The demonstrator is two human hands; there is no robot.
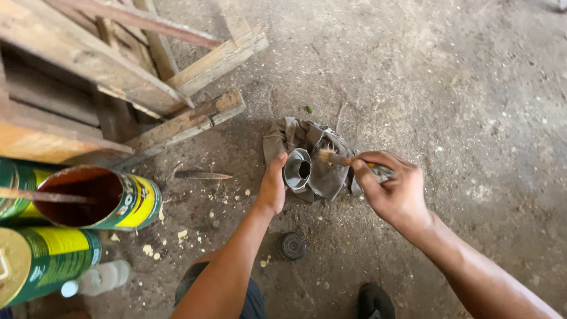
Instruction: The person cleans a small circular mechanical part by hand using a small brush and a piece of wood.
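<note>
Brushing a small metal cup (297,169) steadied on a rag (316,159).
Cup is pinched by the left hand (273,186), at nine o'clock of the right hand (394,190), closed on the brush (335,158); the light cup could be tipped onto the gritty floor (449,88).

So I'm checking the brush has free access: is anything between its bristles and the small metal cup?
Nothing visible. The brush in the right hand has its bristles beside the cup, which the left hand steadies on the rag.
</note>
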